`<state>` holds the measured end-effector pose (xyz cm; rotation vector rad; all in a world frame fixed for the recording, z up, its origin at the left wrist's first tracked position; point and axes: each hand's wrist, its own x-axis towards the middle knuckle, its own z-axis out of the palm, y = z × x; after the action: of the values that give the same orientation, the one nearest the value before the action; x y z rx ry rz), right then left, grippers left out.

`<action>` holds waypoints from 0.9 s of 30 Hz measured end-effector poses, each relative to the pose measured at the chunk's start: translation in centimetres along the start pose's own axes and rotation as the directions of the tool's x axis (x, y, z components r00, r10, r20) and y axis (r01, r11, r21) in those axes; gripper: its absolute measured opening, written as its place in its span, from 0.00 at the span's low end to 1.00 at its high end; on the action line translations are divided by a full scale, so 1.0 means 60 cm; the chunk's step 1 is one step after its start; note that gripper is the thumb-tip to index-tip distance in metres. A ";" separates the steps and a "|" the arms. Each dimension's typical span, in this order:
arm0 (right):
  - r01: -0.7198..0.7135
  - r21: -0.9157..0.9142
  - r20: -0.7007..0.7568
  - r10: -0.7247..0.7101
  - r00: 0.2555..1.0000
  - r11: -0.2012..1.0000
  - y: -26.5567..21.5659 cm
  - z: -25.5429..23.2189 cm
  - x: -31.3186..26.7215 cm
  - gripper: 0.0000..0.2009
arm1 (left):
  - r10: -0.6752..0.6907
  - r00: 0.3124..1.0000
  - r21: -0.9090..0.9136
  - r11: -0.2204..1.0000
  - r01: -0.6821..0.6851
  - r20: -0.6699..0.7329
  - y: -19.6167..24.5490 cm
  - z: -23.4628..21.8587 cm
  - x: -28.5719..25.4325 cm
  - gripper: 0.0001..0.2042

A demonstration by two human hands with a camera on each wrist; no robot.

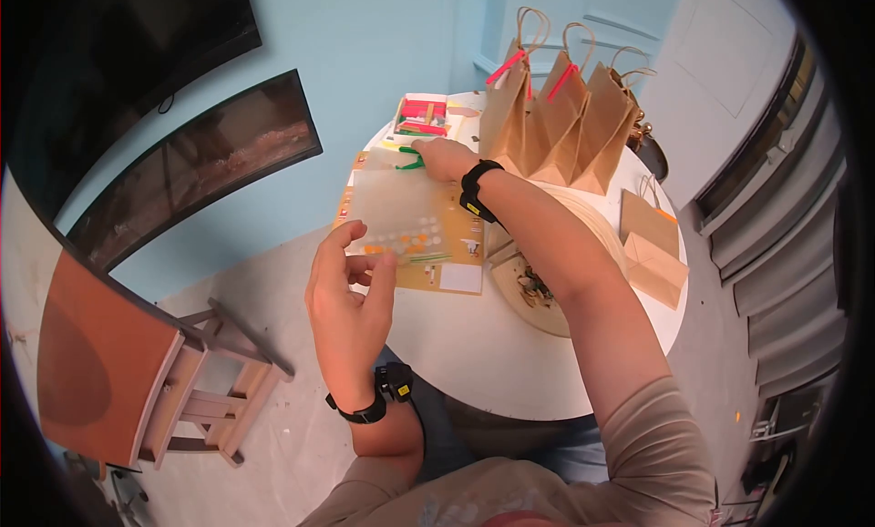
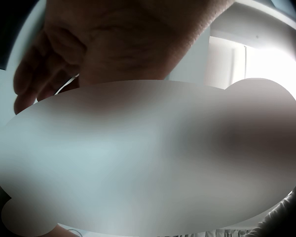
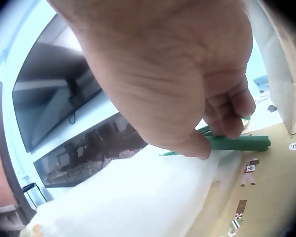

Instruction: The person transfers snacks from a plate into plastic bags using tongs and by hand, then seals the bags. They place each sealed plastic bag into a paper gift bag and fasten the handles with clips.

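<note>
My right hand [image 1: 447, 160] pinches a green strip [image 1: 412, 158] at the far end of a translucent bag [image 1: 392, 199]. From the right wrist, the thumb and fingers of this hand [image 3: 172, 84] are on the green strip [image 3: 244, 143], and the whitish bag [image 3: 133, 192] extends away below it. White and orange dots show at the bag's near end. Beside that end is my left hand [image 1: 351, 304], its fingers loosely bent and apart, with no object visibly gripped. The left wrist view shows part of this hand [image 2: 103, 44]; a blurred area covers much else.
Under the bag lies a printed brown sheet [image 1: 467, 276] on the round white table [image 1: 437, 345]. Tall paper bags [image 1: 551, 126] stand at the back right, near a round tray [image 1: 547, 317] with dark bits. A smaller paper bag [image 1: 658, 263] lies right; red packs [image 1: 424, 112] lie behind.
</note>
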<state>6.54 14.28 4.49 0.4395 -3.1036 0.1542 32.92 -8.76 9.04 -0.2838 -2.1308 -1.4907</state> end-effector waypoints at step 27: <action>0.154 0.651 -0.180 -0.045 0.983 0.744 -0.105 -0.298 -0.495 0.22 | 0.076 0.927 0.039 0.995 -0.097 0.368 0.095 0.058 -0.038 0.10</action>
<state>36.63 18.20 22.41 0.5549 -2.7598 1.2529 36.40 -3.16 11.54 -0.6737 -2.4068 -1.4102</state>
